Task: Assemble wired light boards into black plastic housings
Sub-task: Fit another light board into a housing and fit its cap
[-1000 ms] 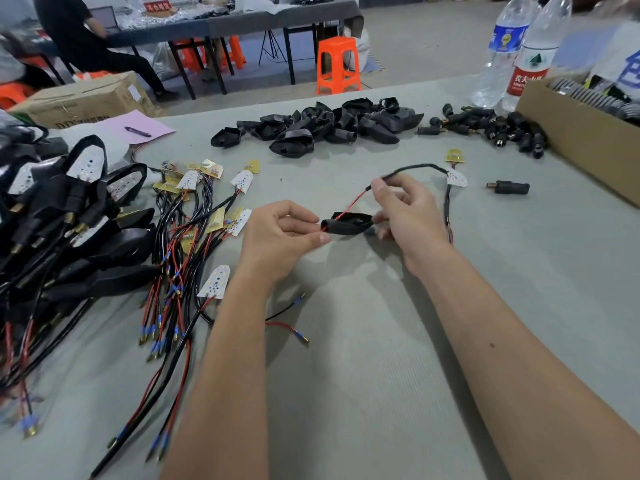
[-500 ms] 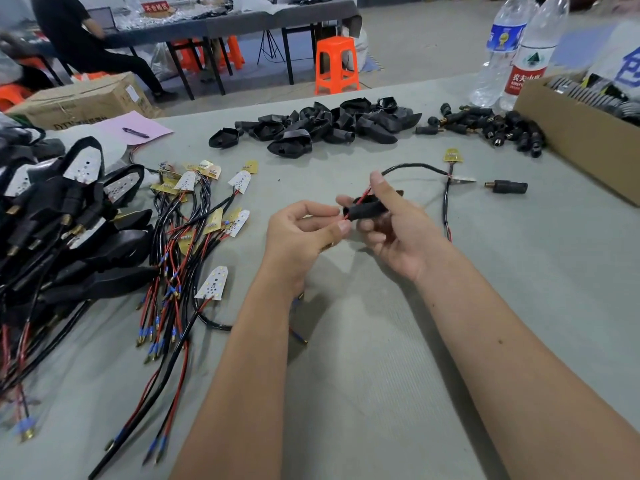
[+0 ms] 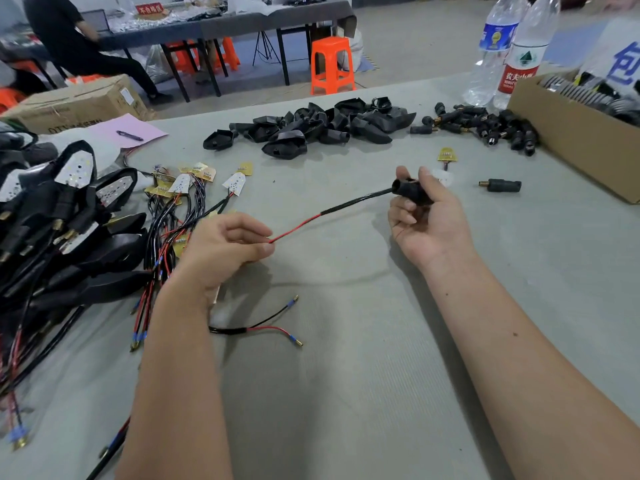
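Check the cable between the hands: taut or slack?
Taut. The cable runs straight from the left hand's pinch to the black housing gripped by the right hand, with no sag.

The left hand [image 3: 225, 247] pinched with curled fingers, palm down; the right hand [image 3: 429, 216] lay palm-up, fingers curled, both forearms extended forward.

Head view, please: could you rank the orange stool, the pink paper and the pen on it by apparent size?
1. Pink paper, nearer the camera, so its lead over the stool is unsure.
2. Orange stool.
3. Pen.
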A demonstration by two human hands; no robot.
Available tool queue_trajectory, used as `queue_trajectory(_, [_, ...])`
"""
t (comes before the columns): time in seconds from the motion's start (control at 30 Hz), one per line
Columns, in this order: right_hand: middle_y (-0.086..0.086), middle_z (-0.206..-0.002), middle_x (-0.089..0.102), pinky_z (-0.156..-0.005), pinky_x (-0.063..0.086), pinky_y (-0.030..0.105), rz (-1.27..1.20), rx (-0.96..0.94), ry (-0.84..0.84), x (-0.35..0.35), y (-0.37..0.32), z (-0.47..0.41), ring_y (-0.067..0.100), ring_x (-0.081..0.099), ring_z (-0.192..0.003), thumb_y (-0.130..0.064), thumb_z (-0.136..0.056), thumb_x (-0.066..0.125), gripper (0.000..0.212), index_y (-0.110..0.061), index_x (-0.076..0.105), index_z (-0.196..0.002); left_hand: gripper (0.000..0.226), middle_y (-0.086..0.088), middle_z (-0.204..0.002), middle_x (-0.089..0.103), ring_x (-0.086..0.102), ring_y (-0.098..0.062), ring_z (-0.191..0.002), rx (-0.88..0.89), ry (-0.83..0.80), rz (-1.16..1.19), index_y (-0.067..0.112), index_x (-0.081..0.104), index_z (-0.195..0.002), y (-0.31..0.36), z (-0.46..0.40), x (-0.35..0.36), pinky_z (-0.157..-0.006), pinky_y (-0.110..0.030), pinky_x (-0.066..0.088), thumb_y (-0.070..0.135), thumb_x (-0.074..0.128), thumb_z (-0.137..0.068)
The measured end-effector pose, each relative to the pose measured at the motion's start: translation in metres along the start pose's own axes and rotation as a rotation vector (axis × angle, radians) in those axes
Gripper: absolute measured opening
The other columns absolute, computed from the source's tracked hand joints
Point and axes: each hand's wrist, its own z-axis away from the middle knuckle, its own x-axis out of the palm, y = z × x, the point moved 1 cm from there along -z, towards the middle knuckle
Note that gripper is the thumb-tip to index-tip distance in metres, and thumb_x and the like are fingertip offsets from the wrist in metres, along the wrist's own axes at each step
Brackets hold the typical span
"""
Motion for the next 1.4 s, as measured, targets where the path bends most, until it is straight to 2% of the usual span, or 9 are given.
queue_trajectory(0.13, [0.005,-0.111,0.073,-0.041,0.027,0.016,0.132,-0.063,0.007,0.001,0.004,0.0,0.008,0.038,-0.053,-0.013,-0.098,0.065,0.005,-0.011,0.066,-0.094,0.026,0.003,-0.068,0.075,0.069,-0.009,-0.067,0.029,0.253,-0.125,0.018,0.075,-0.082,-0.006,-0.004,-0.012,-0.07,-0.024,0.054,-0.006,0.084,-0.074])
queue_trajectory(0.23, [0.01,-0.112,0.076,-0.041,0.031,0.02,0.309,-0.156,0.022,0.001,0.006,-0.001,0.012,0.046,-0.054,-0.01,-0.097,0.067,0.016,-0.019,0.056,-0.105,0.024,0.009,-0.065,0.073,0.067,-0.002,-0.064,0.029,0.421,-0.295,0.022,0.075,-0.079,-0.01,-0.004,-0.014,-0.071,-0.025,0.053,0.0,0.083,-0.074])
queue_trajectory(0.4, [0.011,-0.111,0.077,-0.046,0.036,0.024,0.537,-0.185,-0.053,0.004,0.011,0.003,0.017,0.059,-0.066,-0.02,-0.094,0.073,0.013,-0.021,0.062,-0.101,0.029,0.008,-0.079,0.074,0.069,-0.012,-0.079,0.018,0.515,-0.466,0.021,0.075,-0.085,-0.009,-0.004,-0.014,-0.075,-0.023,0.053,-0.005,0.071,-0.073])
queue_trajectory(0.5, [0.012,-0.111,0.077,-0.049,0.039,0.025,0.59,-0.151,-0.096,0.005,0.012,0.004,0.019,0.062,-0.071,-0.023,-0.094,0.073,0.013,-0.019,0.063,-0.103,0.044,0.005,-0.096,0.069,0.063,-0.02,-0.095,0.117,0.487,-0.52,0.022,0.075,-0.098,0.0,-0.006,0.003,-0.082,-0.028,0.049,-0.007,0.062,-0.068])
queue_trajectory(0.63, [0.017,-0.111,0.076,-0.048,0.041,0.027,0.635,-0.122,-0.145,0.008,0.015,0.005,0.021,0.064,-0.074,-0.031,-0.101,0.062,0.015,-0.016,0.063,-0.103,0.028,0.008,-0.103,0.071,0.062,-0.009,-0.101,0.368,0.246,-0.399,0.017,0.073,-0.105,0.015,-0.01,0.059,-0.091,-0.022,0.047,0.007,0.074,-0.08])
queue_trajectory(0.77, [0.017,-0.111,0.076,-0.048,0.043,0.028,0.688,-0.124,-0.184,0.011,0.015,0.009,0.023,0.07,-0.08,-0.031,-0.104,0.056,0.015,-0.019,0.065,-0.104,0.022,0.014,-0.098,0.073,0.065,0.001,-0.094,0.391,0.05,-0.284,0.022,0.072,-0.11,0.017,-0.01,0.108,-0.082,-0.009,0.046,0.031,0.077,-0.09])
queue_trajectory(0.93, [0.007,-0.103,0.077,-0.054,0.049,0.028,0.776,-0.174,-0.195,0.01,0.013,0.012,0.016,0.07,-0.086,-0.02,-0.101,0.061,0.014,-0.02,0.071,-0.111,0.011,0.009,-0.074,0.071,0.068,-0.012,-0.066,0.361,0.06,-0.126,0.027,0.072,-0.091,0.013,-0.013,0.11,-0.069,-0.032,0.058,0.017,0.077,-0.089])
queue_trajectory(1.1, [-0.006,-0.102,0.076,-0.079,0.051,0.033,0.92,-0.299,-0.208,0.009,0.008,0.01,0.011,0.069,-0.095,-0.014,-0.101,0.06,0.029,-0.029,0.07,-0.125,0.012,0.01,-0.082,0.072,0.05,0.0,-0.053,0.413,0.107,-0.256,0.026,0.076,-0.096,0.007,-0.018,0.094,-0.056,-0.012,0.036,0.02,0.079,-0.086])
queue_trajectory(1.4, [0.002,-0.101,0.08,-0.078,0.055,0.027,0.949,-0.356,-0.266,0.002,-0.002,0.007,0.015,0.074,-0.094,-0.007,-0.096,0.07,0.018,-0.022,0.076,-0.104,0.017,0.015,-0.083,0.073,0.05,0.012,-0.056,0.419,0.126,-0.348,0.028,0.078,-0.095,0.001,-0.017,0.083,-0.054,-0.009,0.032,0.018,0.083,-0.081])
